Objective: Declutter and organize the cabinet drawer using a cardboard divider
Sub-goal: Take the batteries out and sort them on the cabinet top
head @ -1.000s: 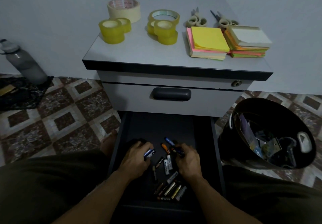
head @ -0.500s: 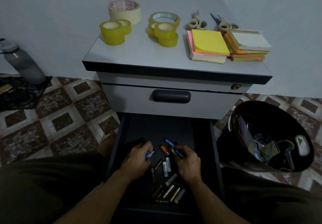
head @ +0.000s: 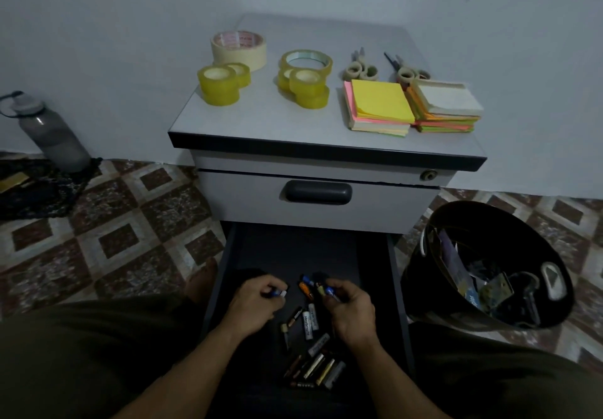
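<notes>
Drawer [head: 293,249], dark and smooth-walled, holds scattered slim cylindrical batteries [head: 306,324].

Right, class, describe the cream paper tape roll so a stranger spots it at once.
Find the grey cabinet top. At its back left lies the cream paper tape roll. Unlike the yellow translucent rolls nearby, it is opaque, with red print inside.

Everything I see is dim and bluish, with soft light falling from above. The cabinet top [head: 267,125] is the brightest patch, and the tape rolls [head: 218,89] throw only faint shadows. The drawer [head: 293,249] lies in deep shade, so the batteries [head: 306,322] near my left hand [head: 253,307] and right hand [head: 351,313] look murky and slightly soft. The floor [head: 114,222] bows at the edges.
</notes>
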Demonstrator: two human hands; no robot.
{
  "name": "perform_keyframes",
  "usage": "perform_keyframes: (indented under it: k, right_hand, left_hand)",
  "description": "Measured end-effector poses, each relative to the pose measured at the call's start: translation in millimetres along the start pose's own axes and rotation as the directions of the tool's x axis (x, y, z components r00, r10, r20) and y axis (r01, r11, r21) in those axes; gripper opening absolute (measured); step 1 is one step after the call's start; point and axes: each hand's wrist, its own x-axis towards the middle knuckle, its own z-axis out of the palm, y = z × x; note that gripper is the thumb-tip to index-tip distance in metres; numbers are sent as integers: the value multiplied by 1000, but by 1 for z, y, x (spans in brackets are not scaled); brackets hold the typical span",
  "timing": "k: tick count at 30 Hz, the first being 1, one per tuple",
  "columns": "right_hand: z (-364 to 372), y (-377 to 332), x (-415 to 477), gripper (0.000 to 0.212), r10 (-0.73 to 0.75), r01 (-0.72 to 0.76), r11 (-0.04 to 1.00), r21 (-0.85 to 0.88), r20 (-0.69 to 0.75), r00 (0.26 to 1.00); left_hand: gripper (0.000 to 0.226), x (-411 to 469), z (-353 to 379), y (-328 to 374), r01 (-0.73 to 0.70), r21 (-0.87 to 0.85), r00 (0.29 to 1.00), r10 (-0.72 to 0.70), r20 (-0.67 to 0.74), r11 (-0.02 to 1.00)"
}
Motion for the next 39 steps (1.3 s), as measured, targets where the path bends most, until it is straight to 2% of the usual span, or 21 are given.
perform_keyframes:
  k: [6,10,13,18,21,25,29,32,39]
  right_hand:
    - [-10,-29,-8,21,-35,32,999,37,72,997]
    - [-26,-68,-20,22,-129,123,990,70,96,987]
    - [-39,-89,-33,24,-178,178,984,15,100,979]
    - [-71,-129,-67,19,-194,213,974,-71,210,958]
    - [-91,-172,-91,20,-239,262,963,-66,241,940]
    - [-112,-242,-105,18,-352,367,929,-34,219,910]
    - [-114,-310,-71,15,-443,444,895,34,168,881]
    - [-108,-359,-25,14,-466,459,885,80,158,870]
    - [-74,-421,75,9,-387,422,898,-128,230,893]
  left_hand:
    - [16,-20,-16,39,-44,-156,998,38,-41,987]
    - [16,-41,-34,71,-81,-206,996,70,-59,975]
    - [18,-61,-44,91,-90,-203,995,79,-60,975]
    - [15,-103,-65,129,-113,-281,993,102,-52,953]
    - [12,-122,-85,157,-146,-323,987,118,-105,935]
    - [12,-125,-126,203,-267,-374,955,193,-225,888]
    - [7,-96,-177,255,-381,-326,897,261,-356,865]
    - [8,-61,-209,293,-415,-249,869,301,-392,875]
    - [11,34,-235,343,-255,-40,933,235,-272,966]
